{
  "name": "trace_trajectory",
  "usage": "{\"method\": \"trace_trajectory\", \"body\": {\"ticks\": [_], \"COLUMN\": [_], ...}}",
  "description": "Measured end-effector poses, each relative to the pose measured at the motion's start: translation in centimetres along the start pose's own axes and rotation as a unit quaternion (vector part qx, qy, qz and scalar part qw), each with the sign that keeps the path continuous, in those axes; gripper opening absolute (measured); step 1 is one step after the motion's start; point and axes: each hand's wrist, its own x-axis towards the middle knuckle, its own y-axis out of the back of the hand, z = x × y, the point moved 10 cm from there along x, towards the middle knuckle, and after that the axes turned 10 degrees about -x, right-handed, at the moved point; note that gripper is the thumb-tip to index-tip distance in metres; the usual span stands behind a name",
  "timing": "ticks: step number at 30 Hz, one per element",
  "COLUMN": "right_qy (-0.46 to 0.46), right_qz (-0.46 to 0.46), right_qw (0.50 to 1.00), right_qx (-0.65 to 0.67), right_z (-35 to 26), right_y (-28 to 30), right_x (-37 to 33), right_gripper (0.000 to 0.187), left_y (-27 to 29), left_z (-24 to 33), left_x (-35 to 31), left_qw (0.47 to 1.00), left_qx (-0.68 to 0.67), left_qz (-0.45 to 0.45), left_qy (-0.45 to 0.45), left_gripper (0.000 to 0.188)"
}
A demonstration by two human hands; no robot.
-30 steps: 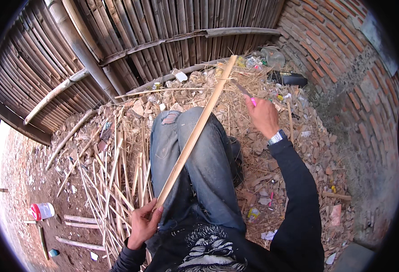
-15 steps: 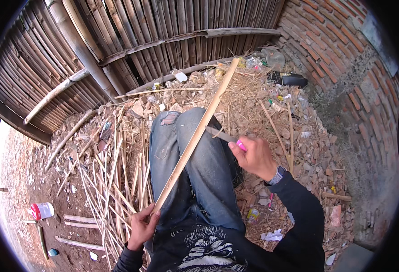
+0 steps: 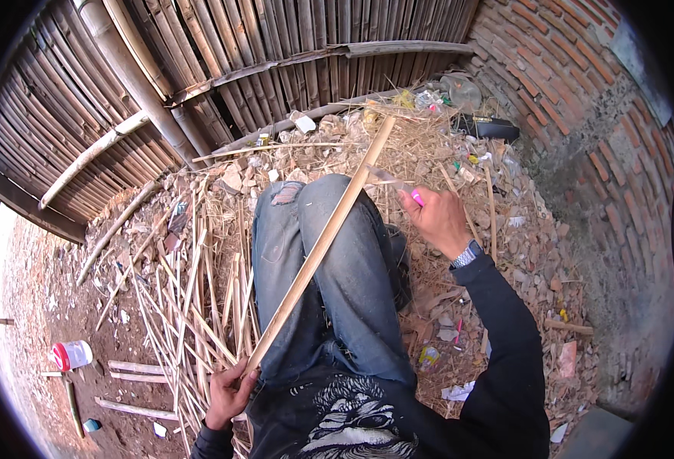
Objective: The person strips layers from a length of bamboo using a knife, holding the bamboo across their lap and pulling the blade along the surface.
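The person sits with the jeans (image 3: 282,237) bent at the knees, and the strip (image 3: 318,252) lies slantwise across them. Its near end is beside the left hip of the jeans, and its far end reaches out beyond the right knee. The left hand (image 3: 228,394) is at the near end, with thumb and fingers closed together on the strip. The right hand (image 3: 440,222) is to the right of the jeans, in the air near the right knee, and its fingers are clamped around the pink handle of the knife (image 3: 398,182). The blade points to the left, and its tip is at the edge of the strip, just beyond the right knee; whether they touch, I cannot tell. On the right wrist there is a watch (image 3: 467,254). To the left of the jeans, many thin sticks (image 3: 188,329) lie crossed in a loose heap, and farther left is a clear tub (image 3: 78,354) with a red rim, lying on its side. Beyond the jeans stands a bamboo wall (image 3: 291,80); well to their right stands a brick wall (image 3: 559,92).
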Motion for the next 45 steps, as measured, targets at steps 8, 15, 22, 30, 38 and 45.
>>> {"method": "trace_trajectory", "body": {"ticks": [8, 15, 22, 30, 38, 45], "right_qy": [-0.065, 0.102, -0.209, -0.022, 0.199, 0.072], "right_qz": [0.133, 0.045, 0.113, 0.096, 0.013, 0.104], "right_qw": [0.986, 0.993, 0.954, 0.995, 0.98, 0.987], "right_qx": [-0.08, -0.043, -0.181, 0.004, 0.03, -0.098], "right_z": [7.7, -2.3, 20.5, 3.5, -5.8, 1.8], "right_y": [2.2, -0.2, 4.4, 6.2, 2.0, 3.1], "right_x": [3.9, 0.7, 6.2, 3.5, -5.9, 0.0], "right_gripper": [0.06, 0.052, 0.068, 0.048, 0.038, 0.039], "left_y": [2.3, 2.4, 3.5, 2.3, 2.1, 2.7], "left_z": [-0.4, -0.1, -4.1, -5.3, -5.1, -3.8], "left_x": [1.5, 2.1, -3.1, -1.4, -1.0, -1.0], "left_qw": [0.998, 0.999, 0.983, 0.979, 0.985, 0.989], "left_qx": [-0.051, 0.003, -0.134, -0.162, -0.139, -0.13], "left_qz": [-0.015, -0.027, -0.018, -0.025, -0.028, -0.011], "left_qy": [0.036, 0.044, 0.125, 0.125, 0.102, 0.066], "left_gripper": [0.033, 0.034, 0.033, 0.035, 0.033, 0.03]}}
